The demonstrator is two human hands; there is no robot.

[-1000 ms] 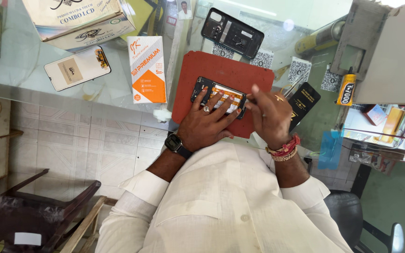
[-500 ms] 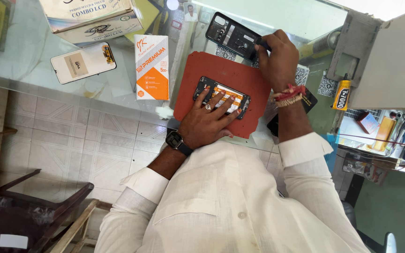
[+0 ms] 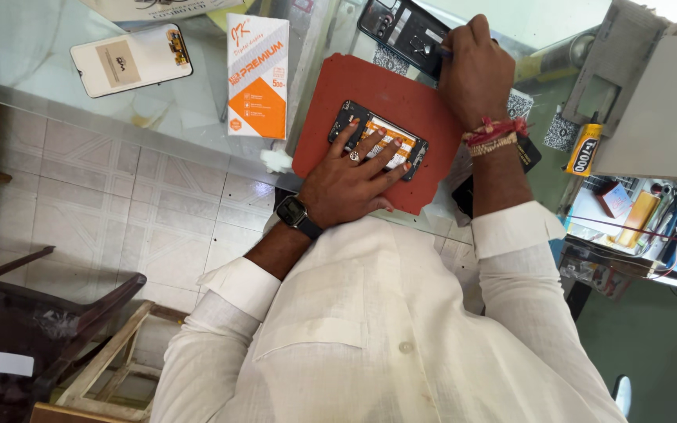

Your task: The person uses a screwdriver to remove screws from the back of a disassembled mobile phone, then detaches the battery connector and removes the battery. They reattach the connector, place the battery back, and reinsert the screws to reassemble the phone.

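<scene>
While my left hand (image 3: 346,182) presses flat on the opened phone (image 3: 378,139), this phone lies in the middle of the red work mat (image 3: 425,98), with its inner parts and an orange patch facing up. My fingers are spread over its lower half and do not close around it; I judge that I hold it this way so it does not slide on the mat. My right hand (image 3: 476,74) is stretched further away, to the black back cover (image 3: 401,31) that lies just beyond the mat's far edge. This hand is closed around a thin tool (image 3: 442,52), of which only a small part shows, and its tip touches the cover. I wear a dark watch (image 3: 298,213) on the left wrist and threads and bangles (image 3: 495,135) on the right one. To the left of the mat stands an orange and white box (image 3: 256,74), and further left a white phone (image 3: 131,59) rests on the glass counter (image 3: 25,70). A yellow glue tube (image 3: 585,149) lies to the right.
</scene>
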